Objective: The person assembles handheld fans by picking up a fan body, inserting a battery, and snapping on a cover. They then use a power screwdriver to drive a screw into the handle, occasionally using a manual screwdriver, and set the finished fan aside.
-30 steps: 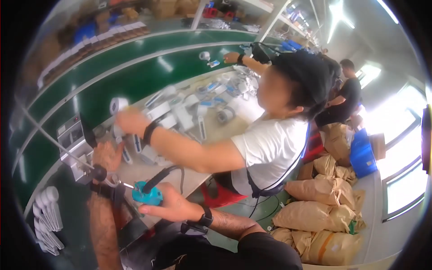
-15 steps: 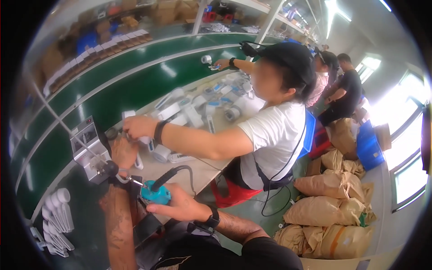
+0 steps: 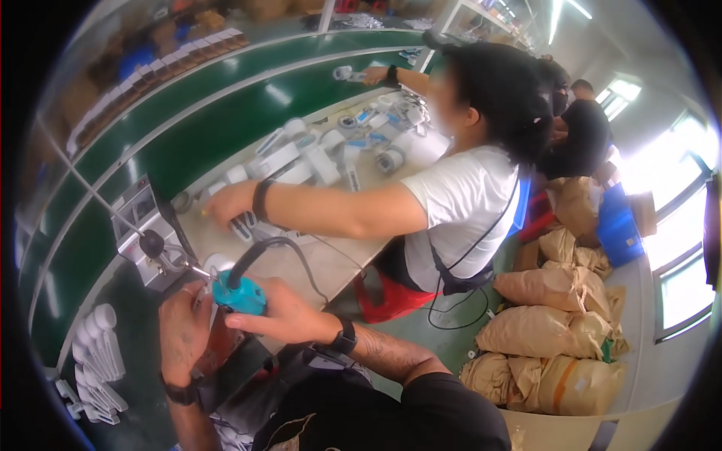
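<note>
Gripping the teal soldering iron (image 3: 239, 295) in your right hand (image 3: 282, 316), fingers clamped round it, your left hand (image 3: 184, 331) cupped beside its tip, grip unclear, a co-worker's hand (image 3: 229, 203) reaching across the desk (image 3: 316, 263).

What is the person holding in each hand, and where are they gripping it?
The right hand grips a teal-handled soldering tool around its handle. The left hand is closed around something beside the tool's tip, too hidden to identify.

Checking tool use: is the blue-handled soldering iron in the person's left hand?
No, the right hand grips the blue-handled soldering iron.
</note>
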